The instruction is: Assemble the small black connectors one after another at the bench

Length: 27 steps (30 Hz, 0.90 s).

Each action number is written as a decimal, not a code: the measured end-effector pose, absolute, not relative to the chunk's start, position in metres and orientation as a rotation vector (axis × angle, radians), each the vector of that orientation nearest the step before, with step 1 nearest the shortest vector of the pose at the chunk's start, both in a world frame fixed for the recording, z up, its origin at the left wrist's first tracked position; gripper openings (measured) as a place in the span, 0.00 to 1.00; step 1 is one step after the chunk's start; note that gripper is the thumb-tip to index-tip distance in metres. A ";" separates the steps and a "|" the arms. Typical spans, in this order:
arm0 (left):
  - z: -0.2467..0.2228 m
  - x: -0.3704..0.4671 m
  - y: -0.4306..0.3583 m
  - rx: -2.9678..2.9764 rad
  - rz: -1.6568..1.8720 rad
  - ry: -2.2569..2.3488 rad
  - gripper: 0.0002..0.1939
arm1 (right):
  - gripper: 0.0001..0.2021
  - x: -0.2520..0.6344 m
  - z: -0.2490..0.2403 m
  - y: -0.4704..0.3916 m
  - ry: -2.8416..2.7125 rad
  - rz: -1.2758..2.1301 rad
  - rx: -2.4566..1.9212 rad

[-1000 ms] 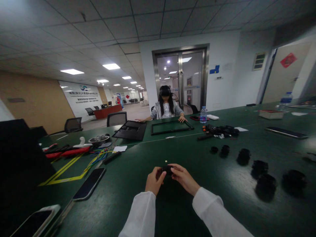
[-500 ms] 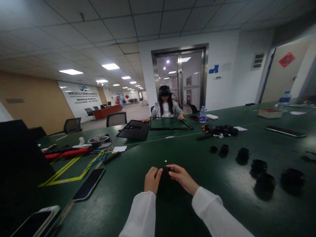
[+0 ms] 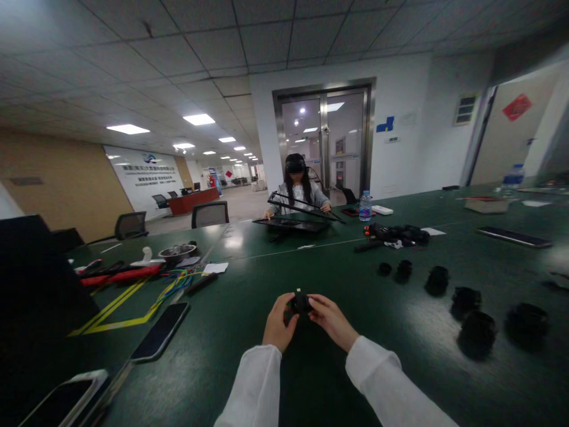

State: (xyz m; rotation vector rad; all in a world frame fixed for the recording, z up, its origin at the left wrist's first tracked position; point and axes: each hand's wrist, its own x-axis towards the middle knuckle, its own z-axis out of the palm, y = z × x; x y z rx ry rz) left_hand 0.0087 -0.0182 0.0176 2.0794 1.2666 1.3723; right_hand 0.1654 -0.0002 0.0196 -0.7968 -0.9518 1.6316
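Since half a second ago I've lifted the small black part [image 3: 301,303] slightly; across the tabletop [image 3: 355,356], a person has tilted a frame [image 3: 304,206] up. My left hand [image 3: 279,323] and right hand [image 3: 329,320] pinch the part between fingertips. I'd judge steady, even twisting works best.

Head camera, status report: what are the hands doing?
Left hand and right hand pinch one small black part over the green table. Nothing between them. Phone lies left.

bare left grip [image 3: 279,323], bare right grip [image 3: 331,320]; long loose white sleeves [image 3: 253,385].
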 end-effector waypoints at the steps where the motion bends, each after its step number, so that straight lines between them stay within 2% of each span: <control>1: 0.017 0.008 -0.018 2.080 1.372 1.271 0.23 | 0.12 0.165 0.020 0.000 -0.955 1.629 -0.794; 12: 0.016 0.006 -0.018 2.021 1.384 1.387 0.19 | 0.14 0.168 0.031 -0.008 -1.043 1.638 -0.813; 22: 0.024 0.006 -0.022 1.803 1.183 1.468 0.17 | 0.17 0.173 0.031 -0.011 -1.272 1.630 -0.793; 27: 0.026 0.006 -0.024 1.826 1.153 1.427 0.18 | 0.15 0.170 0.029 -0.008 -1.165 1.628 -0.810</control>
